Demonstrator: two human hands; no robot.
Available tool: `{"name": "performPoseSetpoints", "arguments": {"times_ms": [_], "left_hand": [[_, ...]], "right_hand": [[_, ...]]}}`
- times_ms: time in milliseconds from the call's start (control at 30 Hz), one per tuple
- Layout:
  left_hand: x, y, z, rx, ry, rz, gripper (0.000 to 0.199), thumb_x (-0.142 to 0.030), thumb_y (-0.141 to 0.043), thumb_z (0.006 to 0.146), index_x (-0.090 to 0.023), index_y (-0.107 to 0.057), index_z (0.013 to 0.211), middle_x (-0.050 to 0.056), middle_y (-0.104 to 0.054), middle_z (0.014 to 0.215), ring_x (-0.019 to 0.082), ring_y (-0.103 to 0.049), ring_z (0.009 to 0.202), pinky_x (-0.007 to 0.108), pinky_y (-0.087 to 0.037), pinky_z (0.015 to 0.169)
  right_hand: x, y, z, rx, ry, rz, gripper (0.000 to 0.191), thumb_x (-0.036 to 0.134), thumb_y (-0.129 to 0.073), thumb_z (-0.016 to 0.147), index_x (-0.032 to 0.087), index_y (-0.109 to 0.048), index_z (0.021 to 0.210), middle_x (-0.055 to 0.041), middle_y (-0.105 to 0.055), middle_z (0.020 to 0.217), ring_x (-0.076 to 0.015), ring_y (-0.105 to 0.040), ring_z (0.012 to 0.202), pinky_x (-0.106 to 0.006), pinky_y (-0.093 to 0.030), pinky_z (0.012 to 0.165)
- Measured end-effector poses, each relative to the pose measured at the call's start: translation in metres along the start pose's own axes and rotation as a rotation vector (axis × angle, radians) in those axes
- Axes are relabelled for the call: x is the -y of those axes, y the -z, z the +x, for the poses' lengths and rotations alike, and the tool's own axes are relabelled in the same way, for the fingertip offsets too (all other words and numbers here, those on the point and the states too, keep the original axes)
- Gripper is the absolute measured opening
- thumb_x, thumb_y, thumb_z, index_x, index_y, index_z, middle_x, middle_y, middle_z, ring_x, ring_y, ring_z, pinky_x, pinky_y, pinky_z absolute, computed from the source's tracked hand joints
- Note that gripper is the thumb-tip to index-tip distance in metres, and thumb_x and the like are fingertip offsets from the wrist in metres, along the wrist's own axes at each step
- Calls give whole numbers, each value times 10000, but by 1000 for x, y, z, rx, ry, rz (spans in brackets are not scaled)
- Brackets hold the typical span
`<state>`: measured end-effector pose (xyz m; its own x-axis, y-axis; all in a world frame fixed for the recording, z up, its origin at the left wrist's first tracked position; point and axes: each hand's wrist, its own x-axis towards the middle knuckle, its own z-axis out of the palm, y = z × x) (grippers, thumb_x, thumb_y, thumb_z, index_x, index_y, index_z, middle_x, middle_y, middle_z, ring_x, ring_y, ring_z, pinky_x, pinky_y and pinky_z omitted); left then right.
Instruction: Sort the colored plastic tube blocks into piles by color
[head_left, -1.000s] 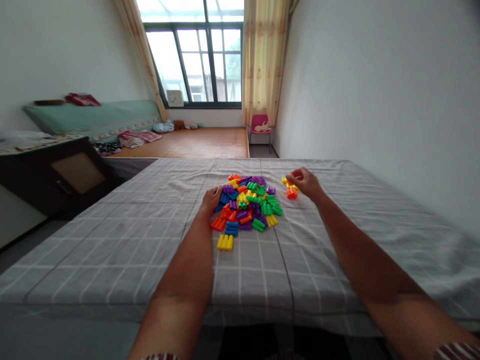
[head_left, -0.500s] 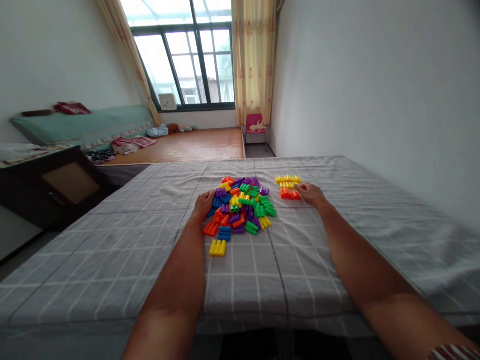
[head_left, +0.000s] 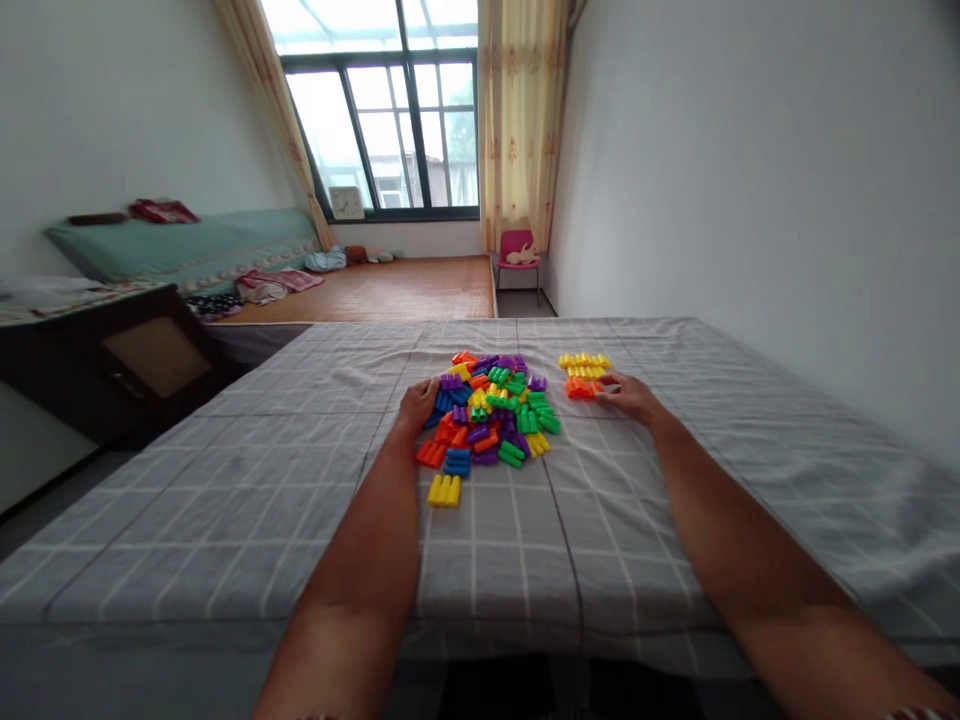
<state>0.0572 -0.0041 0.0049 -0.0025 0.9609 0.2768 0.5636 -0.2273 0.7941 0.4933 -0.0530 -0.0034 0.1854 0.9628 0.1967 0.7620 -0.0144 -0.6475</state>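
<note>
A heap of small plastic building blocks [head_left: 491,405] in purple, blue, green, yellow and orange lies on the cloth, each piece shaped like joined tubes. My left hand [head_left: 418,405] rests at the heap's left edge with curled fingers, beside a purple block [head_left: 451,381] and blue ones; whatever its fingers hold is hidden. Further right, my right hand [head_left: 628,394] has its thumb and fingers closed on the right end of an orange block [head_left: 583,388]. This sits at the near side of two rows of yellow blocks [head_left: 585,360].
A grey checked cloth [head_left: 300,480] covers the table. One yellow block [head_left: 444,491] lies apart, nearer to me. Beyond are a low bed [head_left: 405,285], a pink chair [head_left: 517,243] with a plush toy, and a dark cabinet [head_left: 120,370] at left. A white wall [head_left: 750,180] runs along the right.
The whole view has shifted slightly. My right hand has drawn a little to the right and nearer along the orange block. My left hand stays by the heap.
</note>
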Motion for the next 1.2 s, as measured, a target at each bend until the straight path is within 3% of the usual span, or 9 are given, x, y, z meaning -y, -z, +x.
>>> {"name": "performPoseSetpoints", "arguments": {"times_ms": [100, 167, 367, 533, 700, 800, 933, 1067, 1200], "left_hand": [[5, -2, 2, 6, -14, 10, 507, -538, -380, 846, -144, -685, 753, 28, -619, 602, 179, -561, 667, 239, -362, 540], [10, -3, 4, 14, -23, 7, 515, -543, -376, 850, -142, -689, 770, 27, -628, 627, 170, -549, 653, 241, -358, 543], [17, -7, 8, 10, -60, -20, 533, -556, -371, 854, -139, -677, 729, 25, -615, 623, 152, -509, 612, 247, -333, 538], [17, -7, 7, 10, -69, -15, 529, -539, -360, 864, -135, -673, 727, 27, -607, 605, 151, -506, 604, 249, -313, 528], [20, -9, 9, 14, -65, -6, 511, -525, -358, 866, -141, -676, 753, 16, -589, 598, 141, -502, 598, 240, -310, 523], [21, -9, 10, 24, -69, -15, 518, -536, -356, 862, -145, -681, 766, 21, -601, 613, 146, -511, 608, 240, -321, 528], [17, -7, 8, 20, -68, -6, 532, -549, -363, 858, -140, -687, 755, 33, -617, 622, 154, -523, 613, 245, -320, 529], [14, -6, 6, 8, -67, -3, 527, -553, -371, 854, -146, -686, 742, 24, -619, 609, 153, -520, 598, 246, -318, 534], [15, -6, 7, 16, -78, -18, 517, -549, -363, 853, -156, -663, 701, 12, -592, 581, 148, -502, 588, 241, -305, 527]], "right_hand": [[23, -3, -4, -144, 67, -33, 322, 321, -625, 768, 166, -640, 1051, -83, -695, 1025, -147, -641, 709, -260, -513, 631], [50, -12, -9, -180, 165, -24, 266, 293, -568, 812, 176, -638, 1040, -72, -693, 1012, -141, -634, 714, -264, -512, 648], [160, -56, -12, 117, 547, -119, 258, 361, -582, 853, 196, -665, 1032, -56, -699, 1016, -165, -638, 814, -283, -484, 780], [217, -89, 10, 183, 517, -393, 436, 517, -640, 785, 227, -664, 1110, -76, -695, 1088, -223, -625, 977, -284, -461, 809], [229, -112, 16, 294, 465, -529, 349, 477, -641, 785, 201, -704, 989, -95, -716, 1006, -222, -649, 885, -267, -456, 733], [219, -116, 16, 272, 513, -425, 224, 338, -593, 827, 199, -706, 962, -75, -718, 987, -206, -651, 876, -268, -454, 753], [206, -111, 17, 211, 510, -325, 215, 245, -600, 815, 210, -692, 1006, -50, -707, 1051, -189, -637, 953, -262, -448, 824], [214, -106, 14, 245, 468, -390, 247, 407, -614, 829, 246, -693, 998, -50, -710, 1048, -208, -635, 978, -285, -455, 829], [234, -112, 10, 298, 342, -534, 421, 581, -630, 760, 226, -696, 978, -118, -705, 1038, -283, -634, 989, -352, -475, 791]]}}
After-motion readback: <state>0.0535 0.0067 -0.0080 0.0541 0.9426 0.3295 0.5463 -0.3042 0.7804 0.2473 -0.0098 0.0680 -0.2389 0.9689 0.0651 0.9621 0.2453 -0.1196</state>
